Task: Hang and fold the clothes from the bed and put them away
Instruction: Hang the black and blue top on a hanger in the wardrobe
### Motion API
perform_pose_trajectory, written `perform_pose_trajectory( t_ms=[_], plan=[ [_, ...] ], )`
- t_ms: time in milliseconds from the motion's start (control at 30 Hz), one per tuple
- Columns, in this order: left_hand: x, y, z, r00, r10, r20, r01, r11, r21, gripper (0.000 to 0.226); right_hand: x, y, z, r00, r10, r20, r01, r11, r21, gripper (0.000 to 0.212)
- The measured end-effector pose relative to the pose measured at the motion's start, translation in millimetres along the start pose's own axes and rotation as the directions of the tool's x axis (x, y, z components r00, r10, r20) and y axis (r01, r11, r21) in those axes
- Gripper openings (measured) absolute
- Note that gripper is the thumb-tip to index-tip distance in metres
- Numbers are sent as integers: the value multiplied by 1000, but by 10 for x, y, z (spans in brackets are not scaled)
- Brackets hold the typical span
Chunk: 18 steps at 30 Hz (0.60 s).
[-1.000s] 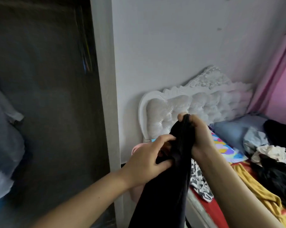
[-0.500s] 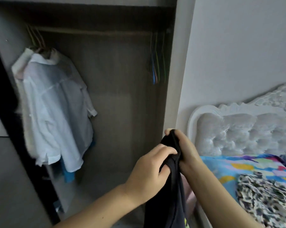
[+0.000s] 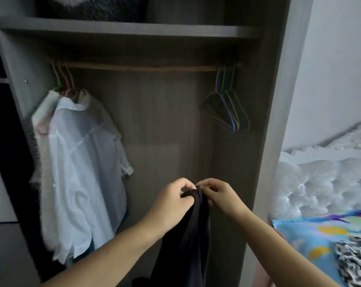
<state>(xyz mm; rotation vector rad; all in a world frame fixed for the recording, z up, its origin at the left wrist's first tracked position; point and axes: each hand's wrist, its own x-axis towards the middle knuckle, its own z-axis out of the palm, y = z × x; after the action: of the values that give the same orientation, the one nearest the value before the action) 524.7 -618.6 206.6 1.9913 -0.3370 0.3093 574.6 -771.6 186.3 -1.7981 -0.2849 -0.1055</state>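
- Black garment [image 3: 193, 235] is hanging straight down from my grip, long axis vertical; my left hand [image 3: 171, 206] and right hand [image 3: 218, 196] are both pinching its bunched top edge, fingers curled round the cloth.
- Empty hangers [image 3: 227, 108] are sitting up and right of the grip on the rail [image 3: 142, 67]; my right hand is nearer.
- White shirts [image 3: 80, 168] are hanging up-left.
- Versus half a second ago: my view is tilting up, with the shelf [image 3: 125, 30] now showing; both hands are keeping their hold.

left hand [image 3: 171, 206] + right hand [image 3: 219, 195] pinch black garment [image 3: 192, 235] top | open wardrobe [image 3: 154, 125] | white shirt [image 3: 82, 162] hangs left | empty hangers [image 3: 227, 108] right
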Motion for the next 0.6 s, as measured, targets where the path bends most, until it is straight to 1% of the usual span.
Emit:
perform_pose_trajectory(
  t_ms=[67,133,167,233,267,333,367,467,533,567,600],
  plan=[
    [178,-151,-144,999,-33,-37,34,999,31,19,177,-53,6,999,8,-43,-11,998,-60,23],
    [394,-282,-271,993,-91,-72,92,996,14,16,390,-167,-71,997,20,-80,-26,997,-66,25],
    [492,-357,-320,990,-116,-75,117,993,9,15,511,-237,-129,995,3,-98,-13,995,-102,26],
    [695,-514,-370,986,-153,-70,154,988,5,15,812,-399,-292,988,-82,-128,46,964,-263,24],
    [749,-554,-385,983,-168,-74,170,985,18,16,934,-495,-391,980,-135,-145,73,927,-367,22],
    [913,-706,-443,979,-184,-88,187,982,27,18,1300,-701,-523,956,-241,-169,104,814,-572,19],
    [1000,-786,-481,979,-185,-90,189,981,43,19,1504,-803,-575,938,-293,-186,109,756,-645,19],
    [1272,-1031,-664,969,-216,-124,228,969,96,22,2175,-1072,-657,872,-441,-214,106,595,-797,22],
    [1437,-1190,-819,959,-236,-156,255,959,119,22,2577,-1160,-690,830,-509,-226,35,452,-891,26],
    [1517,-1256,-884,954,-247,-168,268,957,112,22,2745,-1168,-728,829,-509,-232,-28,375,-927,29],
    [1595,-1313,-939,949,-257,-184,277,956,93,21,2888,-1162,-776,843,-480,-243,-96,309,-946,32]
  ],
)
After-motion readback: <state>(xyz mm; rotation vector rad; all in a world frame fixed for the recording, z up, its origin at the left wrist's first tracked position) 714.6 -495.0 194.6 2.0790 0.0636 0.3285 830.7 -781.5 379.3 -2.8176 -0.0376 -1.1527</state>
